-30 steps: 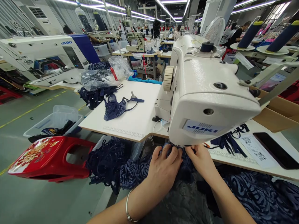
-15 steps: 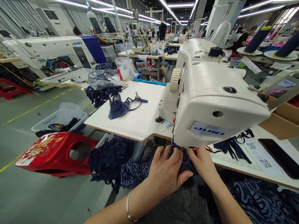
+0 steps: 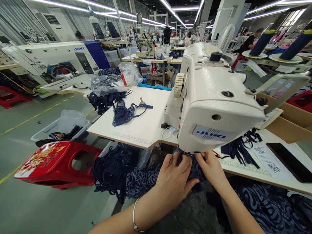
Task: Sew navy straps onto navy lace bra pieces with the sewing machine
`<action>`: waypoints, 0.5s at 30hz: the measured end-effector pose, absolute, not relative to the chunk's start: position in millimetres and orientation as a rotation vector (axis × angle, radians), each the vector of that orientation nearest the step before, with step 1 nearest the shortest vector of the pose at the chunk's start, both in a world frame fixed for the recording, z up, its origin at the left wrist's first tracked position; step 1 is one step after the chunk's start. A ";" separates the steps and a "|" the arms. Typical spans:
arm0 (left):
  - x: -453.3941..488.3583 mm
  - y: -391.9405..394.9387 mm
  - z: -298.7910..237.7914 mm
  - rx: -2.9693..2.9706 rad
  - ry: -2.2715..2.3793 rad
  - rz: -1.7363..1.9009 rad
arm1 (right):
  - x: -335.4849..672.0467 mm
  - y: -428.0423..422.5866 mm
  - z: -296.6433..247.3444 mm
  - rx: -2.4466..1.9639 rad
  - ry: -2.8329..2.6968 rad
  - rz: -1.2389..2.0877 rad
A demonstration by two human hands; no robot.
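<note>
My left hand (image 3: 173, 180) lies on a navy patterned fabric piece (image 3: 191, 165) just under the head of a white sewing machine (image 3: 214, 100), fingers curved and pressed onto the cloth. My right hand (image 3: 211, 167) pinches the same fabric at the machine's near end; its fingertips are hidden under the machine head. A silver bangle sits on my left wrist. The needle area is hidden.
A white work table (image 3: 138, 125) carries a navy lace garment (image 3: 123, 113), plastic bags (image 3: 114, 79) and a phone (image 3: 290, 157) beside a QR paper. A heap of navy garments (image 3: 117, 169) lies below the table edge. A red stool (image 3: 56, 162) and clear bin (image 3: 60, 125) stand on the left.
The view has shifted slightly. My left hand has slid a little forward over the fabric, with its thumb spread; my right hand stays pinched at the machine.
</note>
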State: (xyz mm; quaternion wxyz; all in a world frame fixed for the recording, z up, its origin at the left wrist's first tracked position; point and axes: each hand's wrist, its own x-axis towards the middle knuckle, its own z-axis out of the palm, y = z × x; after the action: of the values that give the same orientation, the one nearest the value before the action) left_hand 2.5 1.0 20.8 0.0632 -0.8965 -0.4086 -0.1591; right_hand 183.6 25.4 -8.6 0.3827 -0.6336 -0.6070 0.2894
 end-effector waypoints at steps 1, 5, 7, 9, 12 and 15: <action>1.6 1.0 21.5 -2.711 -1.234 -0.447 | 183.2 24.5 -7.4 -1.629 -1.548 0.736; -5.7 2.5 21.3 -2.739 -1.206 -0.376 | 178.5 17.4 -6.5 -1.607 -1.520 0.767; -9.8 3.7 18.3 -2.719 -1.143 -0.418 | 174.9 13.8 -9.5 -1.569 -1.498 0.800; -12.6 4.2 14.1 -2.696 -1.032 -0.454 | 172.2 11.9 -13.7 -1.551 -1.471 0.809; -13.1 2.3 8.4 -2.677 -0.958 -0.445 | 171.9 13.0 -17.8 -1.560 -1.445 0.801; -10.7 -1.5 5.8 -2.658 -1.042 -0.429 | 174.5 16.4 -17.4 -1.568 -1.452 0.796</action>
State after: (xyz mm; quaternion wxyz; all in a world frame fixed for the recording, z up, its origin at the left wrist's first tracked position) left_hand -10.7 -1.5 5.8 0.1268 -0.9132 -0.3581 -0.1473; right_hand 174.5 16.4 -17.4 0.4173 -0.6250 -0.5785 0.3173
